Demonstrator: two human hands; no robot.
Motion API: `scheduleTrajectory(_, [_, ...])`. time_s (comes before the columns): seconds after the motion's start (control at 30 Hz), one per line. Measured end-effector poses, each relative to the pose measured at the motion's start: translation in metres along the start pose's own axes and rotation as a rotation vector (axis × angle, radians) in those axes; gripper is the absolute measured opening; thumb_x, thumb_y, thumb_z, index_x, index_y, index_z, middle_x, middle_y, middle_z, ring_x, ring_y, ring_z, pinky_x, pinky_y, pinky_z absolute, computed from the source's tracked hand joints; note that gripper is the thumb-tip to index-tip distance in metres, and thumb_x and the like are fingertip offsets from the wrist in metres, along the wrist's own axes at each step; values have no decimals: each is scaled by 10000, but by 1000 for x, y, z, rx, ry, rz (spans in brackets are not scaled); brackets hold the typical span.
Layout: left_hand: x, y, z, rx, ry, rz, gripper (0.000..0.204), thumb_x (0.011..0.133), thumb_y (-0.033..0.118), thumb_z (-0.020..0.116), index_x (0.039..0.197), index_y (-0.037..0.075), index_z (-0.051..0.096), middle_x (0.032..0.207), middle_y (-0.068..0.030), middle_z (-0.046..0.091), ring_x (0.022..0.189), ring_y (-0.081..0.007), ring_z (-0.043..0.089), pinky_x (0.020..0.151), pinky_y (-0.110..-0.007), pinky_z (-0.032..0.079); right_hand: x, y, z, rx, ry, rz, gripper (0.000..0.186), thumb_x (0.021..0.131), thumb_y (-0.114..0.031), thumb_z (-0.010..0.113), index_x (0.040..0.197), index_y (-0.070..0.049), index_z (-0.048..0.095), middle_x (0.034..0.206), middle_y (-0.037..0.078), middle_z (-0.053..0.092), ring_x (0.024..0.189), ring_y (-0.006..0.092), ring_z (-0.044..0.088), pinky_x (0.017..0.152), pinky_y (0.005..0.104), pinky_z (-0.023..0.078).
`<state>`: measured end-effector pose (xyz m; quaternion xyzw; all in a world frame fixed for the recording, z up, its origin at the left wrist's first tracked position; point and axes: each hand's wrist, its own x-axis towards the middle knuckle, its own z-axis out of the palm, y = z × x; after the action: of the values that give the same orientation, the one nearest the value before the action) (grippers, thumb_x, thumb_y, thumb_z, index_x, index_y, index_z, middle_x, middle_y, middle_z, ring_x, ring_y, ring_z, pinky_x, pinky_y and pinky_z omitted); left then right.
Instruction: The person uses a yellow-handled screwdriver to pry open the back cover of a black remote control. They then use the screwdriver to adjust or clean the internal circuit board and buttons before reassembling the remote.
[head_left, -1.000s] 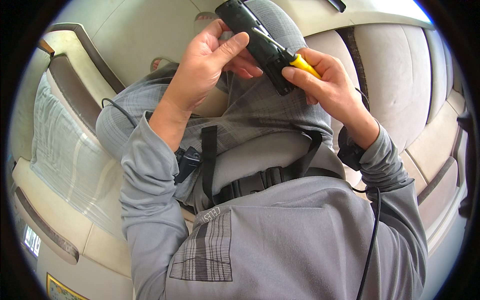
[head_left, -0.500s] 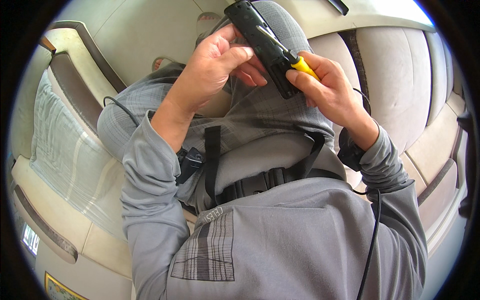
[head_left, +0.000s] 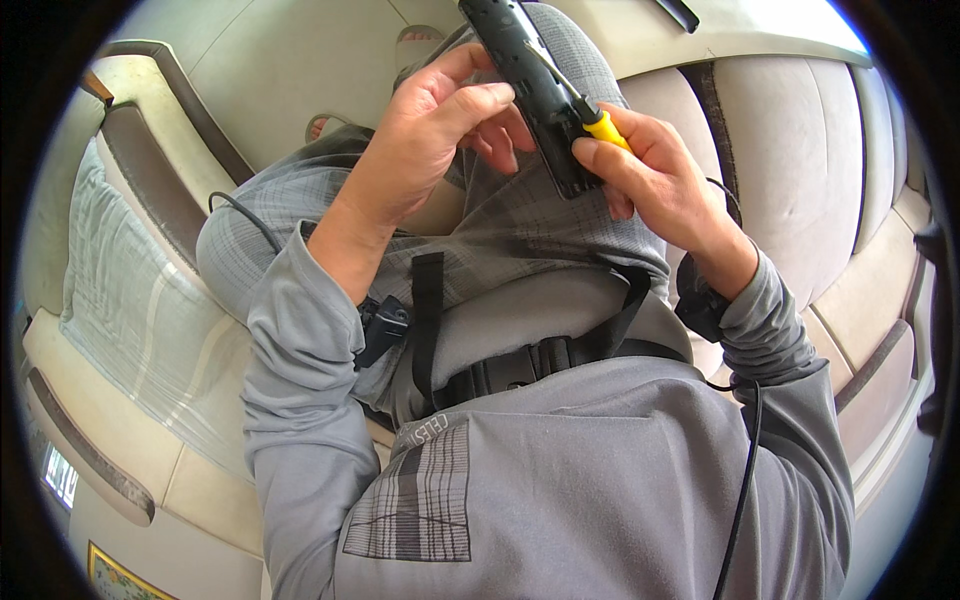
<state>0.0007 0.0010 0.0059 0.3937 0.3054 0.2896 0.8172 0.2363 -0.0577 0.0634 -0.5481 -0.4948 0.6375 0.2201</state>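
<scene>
Holding screwdriver (head_left: 606, 131) and black casing (head_left: 528, 90), right fingers (head_left: 602, 159) partly cover both; left fingers (head_left: 478, 106) curl alongside, grip unclear; sofa (head_left: 785, 150) nearby.

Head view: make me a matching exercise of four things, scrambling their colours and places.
1. Screwdriver
2. Device
3. Buckle
4. Patch

A. Plaid, on the shirt front
B. Long and black, between the left hand and right hand
C. Yellow-handled
D. Black, at the waist

Pairs: 1-C, 2-B, 3-D, 4-A.
</scene>
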Motion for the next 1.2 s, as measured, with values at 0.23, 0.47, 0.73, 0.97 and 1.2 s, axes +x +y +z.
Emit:
scheduleTrajectory(0.23, [-5, 10, 5, -3, -138, -81, 499, 1089, 318, 544, 1456, -19, 522, 1090, -96, 733, 689, -126, 662, 673, -279, 585, 3, -6, -1, 82, -44, 35, 248, 1049, -275, 615, 953, -50, 652, 661, -46, 530, 540, 36, 507, 515, 212, 404])
scheduleTrajectory(0.47, [-5, 13, 8, -54, -65, -69, 496, 1095, 328, 475, 1434, -29, 536, 1054, -84, 717, 695, -119, 664, 651, -259, 560, 4, -12, -5, 133, -83, 1, 273, 1051, -328, 651, 940, -79, 640, 675, -60, 519, 560, 23, 494, 520, 203, 383])
scheduleTrajectory(0.73, [-4, 13, 5, -107, -33, -53, 492, 1092, 335, 459, 1416, -24, 551, 951, -65, 719, 662, -115, 664, 638, -260, 561, 2, -15, -5, 174, -104, -34, 270, 1045, -339, 669, 945, -92, 625, 679, -64, 494, 578, 19, 467, 537, 204, 367])
scheduleTrajectory(0.97, [-5, 19, 9, -96, -10, -45, 507, 1063, 354, 512, 1411, -12, 562, 949, -60, 720, 662, -112, 669, 627, -262, 561, 1, -18, -6, 192, -89, -34, 268, 1041, -335, 679, 938, -95, 621, 679, -63, 494, 573, 20, 468, 532, 205, 363])
scheduleTrajectory(1.2, [-5, 24, 7, -158, -17, -61, 365, 1017, 284, 649, 1258, 10, 634, 967, -59, 701, 729, -126, 681, 679, -285, 577, 2, -23, -6, 198, -62, -53, 263, 1037, -327, 687, 936, -94, 618, 683, -66, 494, 572, 19, 477, 528, 200, 371])
